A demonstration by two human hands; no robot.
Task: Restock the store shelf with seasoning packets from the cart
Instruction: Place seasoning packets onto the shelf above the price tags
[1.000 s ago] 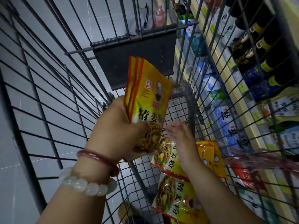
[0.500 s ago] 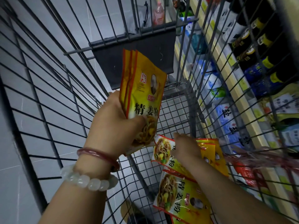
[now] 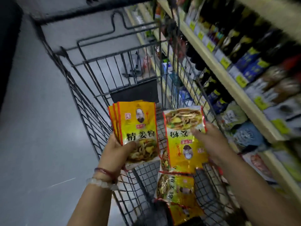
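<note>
My left hand grips an upright stack of yellow seasoning packets by the lower edge, above the wire cart. To its right my right hand pinches one more yellow packet, held upside down over the cart basket. More of the same packets lie in the cart bottom below both hands. The store shelf runs along the right side of the cart.
Dark bottles and bagged goods fill the shelves on the right, with yellow price tags on the shelf edges. Grey tiled floor lies left of the cart. The cart's handle bar crosses the top of the view.
My right hand has lifted a packet out of the cart and raised it beside the left-hand stack. The view has pulled back and up, out of the basket.
</note>
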